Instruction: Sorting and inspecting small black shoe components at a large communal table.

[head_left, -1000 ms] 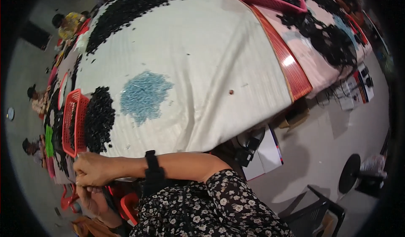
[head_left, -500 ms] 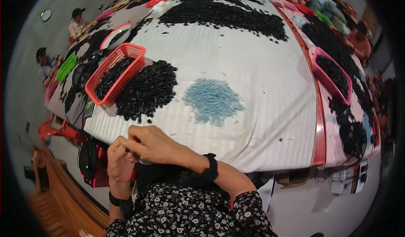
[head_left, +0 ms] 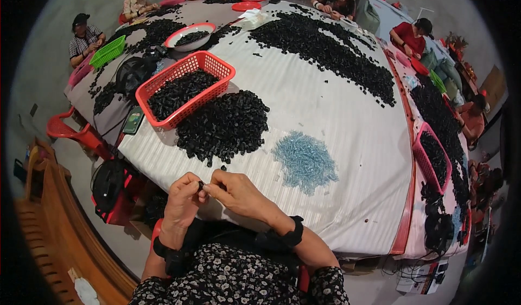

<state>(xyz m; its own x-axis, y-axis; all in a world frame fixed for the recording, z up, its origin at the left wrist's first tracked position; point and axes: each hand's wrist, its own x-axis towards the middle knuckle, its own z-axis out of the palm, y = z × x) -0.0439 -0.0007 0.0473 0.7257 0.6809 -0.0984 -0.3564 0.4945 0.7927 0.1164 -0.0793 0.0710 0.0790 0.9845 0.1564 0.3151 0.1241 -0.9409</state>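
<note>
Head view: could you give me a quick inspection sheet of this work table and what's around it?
Surface: table under white ribbed cloth.
Job's things: small black part pinched between left hand and right hand; black pile; blue pile.
Clutter: red basket of black parts, phone, pink basket.
Grips: both hands shut on the part.
Cables: some under the table's right end.
Surroundings: other people seated around; red chair.

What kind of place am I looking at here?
Likely a small hand-assembly workshop: a large cloth-covered table heaped with small black parts, red plastic baskets full of them, and several seated workers around the edge sorting by hand.
</note>
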